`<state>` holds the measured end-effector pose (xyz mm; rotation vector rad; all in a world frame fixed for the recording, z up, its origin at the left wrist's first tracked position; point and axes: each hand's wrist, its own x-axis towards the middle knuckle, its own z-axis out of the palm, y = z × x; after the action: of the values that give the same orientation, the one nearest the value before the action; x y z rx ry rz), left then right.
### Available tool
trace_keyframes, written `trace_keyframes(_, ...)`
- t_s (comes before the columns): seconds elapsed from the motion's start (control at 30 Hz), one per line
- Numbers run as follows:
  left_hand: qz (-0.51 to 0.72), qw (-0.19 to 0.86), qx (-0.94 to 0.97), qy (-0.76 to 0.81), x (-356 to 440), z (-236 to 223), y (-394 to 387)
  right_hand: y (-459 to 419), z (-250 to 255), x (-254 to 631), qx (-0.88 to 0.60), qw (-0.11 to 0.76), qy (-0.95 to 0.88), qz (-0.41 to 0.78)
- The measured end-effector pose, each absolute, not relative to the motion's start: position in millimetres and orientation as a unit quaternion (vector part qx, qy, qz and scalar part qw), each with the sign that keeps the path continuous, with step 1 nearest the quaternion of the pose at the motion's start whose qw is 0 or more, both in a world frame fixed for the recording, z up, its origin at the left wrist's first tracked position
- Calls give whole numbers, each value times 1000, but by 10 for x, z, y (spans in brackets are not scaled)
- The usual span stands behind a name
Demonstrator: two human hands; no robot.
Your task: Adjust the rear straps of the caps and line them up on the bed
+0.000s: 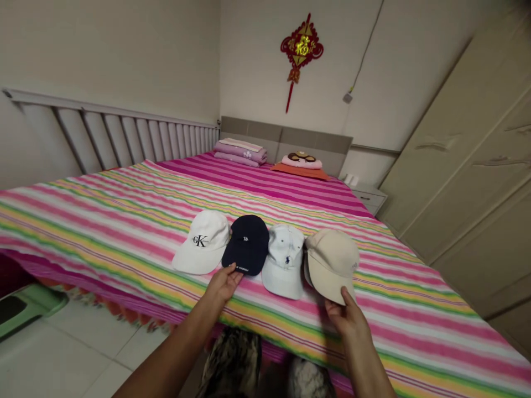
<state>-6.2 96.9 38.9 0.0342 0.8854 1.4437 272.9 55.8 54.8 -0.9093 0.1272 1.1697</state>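
Four caps (284, 260) line a striped bed (415, 315), brims near for easy reach. The right grip (346, 318) clamps the beige cap (332, 265); the left grip (224, 284) touches the navy cap (245, 244), clamping unclear.

Soft, even, rather dim indoor light falls across the room, leaving only faint shadows beneath the baseball caps (246, 246). Wide-angle distortion bows the bed rail (95, 138) and the wardrobe doors (468, 166) toward the frame's edges, the top right corner darkens, and fine detail looks slightly soft throughout.
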Motion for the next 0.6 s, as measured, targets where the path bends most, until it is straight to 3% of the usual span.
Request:
trace_keyframes(0.17, 679, 672, 74, 287, 49, 726, 907, 499, 908, 2721, -370, 768, 5, 524)
trace_keyframes(0.3, 643, 712, 121, 256, 292, 856, 912, 457, 1139, 2715, -326, 794, -59, 510)
trace_keyframes(0.6, 539, 729, 118, 404, 859, 270, 981, 645, 1790, 2381, -222, 800, -123, 544)
